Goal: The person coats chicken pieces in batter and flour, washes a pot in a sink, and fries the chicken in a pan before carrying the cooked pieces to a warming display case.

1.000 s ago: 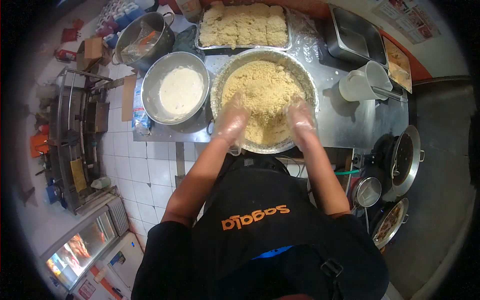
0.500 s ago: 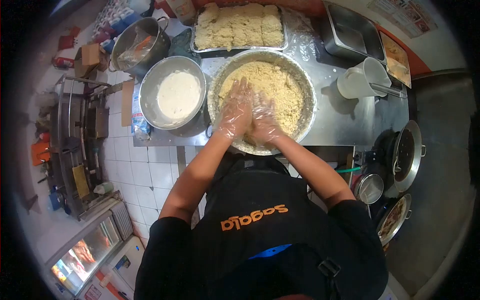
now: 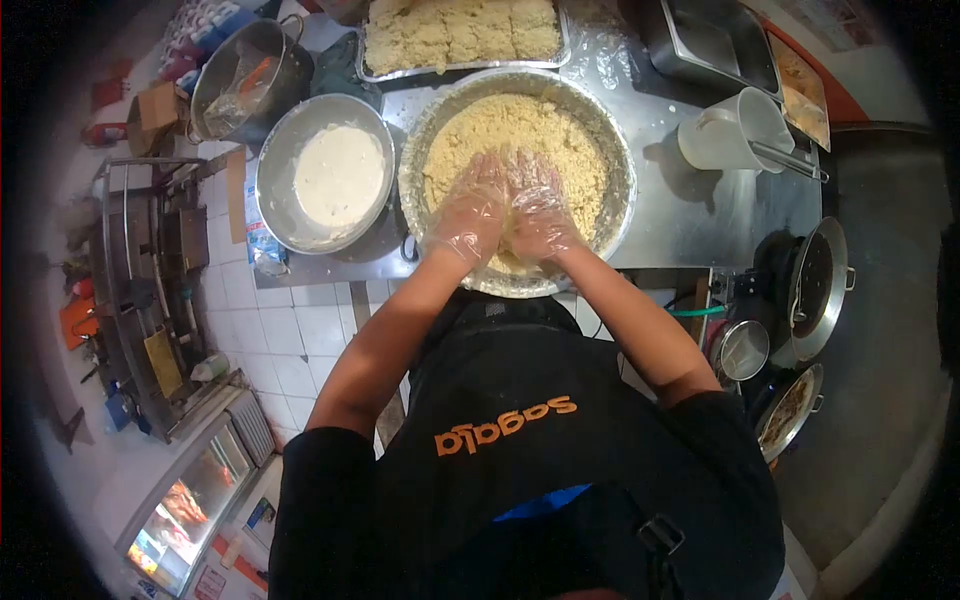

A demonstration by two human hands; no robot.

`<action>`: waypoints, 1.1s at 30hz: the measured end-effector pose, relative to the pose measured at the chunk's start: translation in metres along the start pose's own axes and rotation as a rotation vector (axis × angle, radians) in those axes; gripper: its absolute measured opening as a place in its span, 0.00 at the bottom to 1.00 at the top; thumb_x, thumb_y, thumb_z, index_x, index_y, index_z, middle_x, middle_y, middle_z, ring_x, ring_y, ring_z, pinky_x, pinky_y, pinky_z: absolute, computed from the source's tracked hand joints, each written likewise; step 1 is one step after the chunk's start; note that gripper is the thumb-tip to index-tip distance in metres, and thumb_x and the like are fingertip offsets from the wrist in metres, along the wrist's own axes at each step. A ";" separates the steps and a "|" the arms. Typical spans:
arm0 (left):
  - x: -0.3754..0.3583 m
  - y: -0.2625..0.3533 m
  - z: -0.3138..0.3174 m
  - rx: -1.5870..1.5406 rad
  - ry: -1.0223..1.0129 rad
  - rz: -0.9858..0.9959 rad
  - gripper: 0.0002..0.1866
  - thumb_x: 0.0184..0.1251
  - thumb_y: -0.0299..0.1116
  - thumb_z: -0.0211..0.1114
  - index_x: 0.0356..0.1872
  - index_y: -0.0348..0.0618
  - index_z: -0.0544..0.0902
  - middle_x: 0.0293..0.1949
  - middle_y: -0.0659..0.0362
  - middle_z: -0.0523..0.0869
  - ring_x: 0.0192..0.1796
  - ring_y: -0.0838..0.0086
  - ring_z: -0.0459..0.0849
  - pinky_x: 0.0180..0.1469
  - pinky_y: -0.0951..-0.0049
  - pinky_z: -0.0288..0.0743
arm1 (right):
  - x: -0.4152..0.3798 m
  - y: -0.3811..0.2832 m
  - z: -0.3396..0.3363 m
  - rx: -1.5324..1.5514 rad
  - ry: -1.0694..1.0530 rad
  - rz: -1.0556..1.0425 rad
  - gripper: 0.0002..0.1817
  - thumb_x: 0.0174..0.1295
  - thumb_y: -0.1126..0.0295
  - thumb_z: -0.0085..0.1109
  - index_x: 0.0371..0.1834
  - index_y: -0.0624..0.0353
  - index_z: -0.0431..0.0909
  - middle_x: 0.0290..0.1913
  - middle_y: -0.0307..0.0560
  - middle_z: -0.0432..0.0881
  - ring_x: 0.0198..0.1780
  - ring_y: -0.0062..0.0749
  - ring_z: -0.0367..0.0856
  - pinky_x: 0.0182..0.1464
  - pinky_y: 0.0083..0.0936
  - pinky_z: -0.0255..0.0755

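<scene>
Both my hands wear clear plastic gloves and lie side by side in a wide metal basin (image 3: 622, 215) of pale yellow crumbs (image 3: 520, 120). My left hand (image 3: 474, 212) presses palm down on the crumbs near the basin's front, fingers stretched forward. Close beside it, my right hand (image 3: 540, 212) lies in the same way, its fingertips partly sunk in crumbs. Whatever is under the palms is hidden. To the left stands a metal bowl (image 3: 275, 205) with thick white batter (image 3: 340, 177). Behind the basin, a tray (image 3: 470, 67) holds several crumb-coated slabs (image 3: 475, 30).
On the steel table (image 3: 660, 235), a translucent pitcher (image 3: 705, 145) with tongs (image 3: 790, 160) stands at right, and a deep steel pan (image 3: 710, 50) behind it. A large pot (image 3: 245, 85) is back left. Two pans (image 3: 825, 290) and a strainer (image 3: 744, 350) sit lower right.
My hands have shifted from angled, with the left ahead of the right, to level and side by side, flat on the crumbs. The camera view has moved slightly.
</scene>
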State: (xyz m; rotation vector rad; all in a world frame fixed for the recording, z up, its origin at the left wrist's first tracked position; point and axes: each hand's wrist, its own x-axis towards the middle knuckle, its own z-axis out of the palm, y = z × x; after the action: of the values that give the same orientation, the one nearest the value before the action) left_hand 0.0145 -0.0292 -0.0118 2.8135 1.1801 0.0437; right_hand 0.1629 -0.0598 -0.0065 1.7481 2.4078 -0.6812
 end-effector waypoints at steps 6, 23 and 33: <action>0.007 0.007 0.013 -0.309 0.017 -0.071 0.22 0.65 0.30 0.44 0.59 0.36 0.72 0.58 0.41 0.74 0.69 0.55 0.62 0.71 0.63 0.52 | 0.006 0.021 0.020 0.096 0.165 0.033 0.38 0.61 0.50 0.40 0.71 0.61 0.53 0.69 0.59 0.60 0.73 0.48 0.52 0.74 0.49 0.26; -0.011 -0.025 -0.033 -0.391 0.123 -0.028 0.30 0.55 0.20 0.47 0.65 0.36 0.65 0.68 0.46 0.63 0.70 0.60 0.61 0.71 0.68 0.53 | -0.013 0.008 -0.017 0.276 0.459 0.030 0.32 0.58 0.70 0.47 0.69 0.63 0.58 0.56 0.61 0.75 0.58 0.49 0.72 0.66 0.45 0.55; -0.050 -0.034 -0.057 -0.620 0.363 -0.376 0.40 0.48 0.19 0.50 0.70 0.46 0.59 0.66 0.47 0.65 0.63 0.51 0.69 0.63 0.60 0.64 | 0.026 -0.029 0.043 -0.085 0.861 0.199 0.21 0.51 0.66 0.57 0.49 0.59 0.76 0.46 0.53 0.77 0.51 0.49 0.73 0.58 0.48 0.58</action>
State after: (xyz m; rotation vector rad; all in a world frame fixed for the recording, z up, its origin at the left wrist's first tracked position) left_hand -0.0483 -0.0371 0.0418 2.0638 1.4325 0.7720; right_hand 0.1191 -0.0617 -0.0444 2.5605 2.5624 0.2755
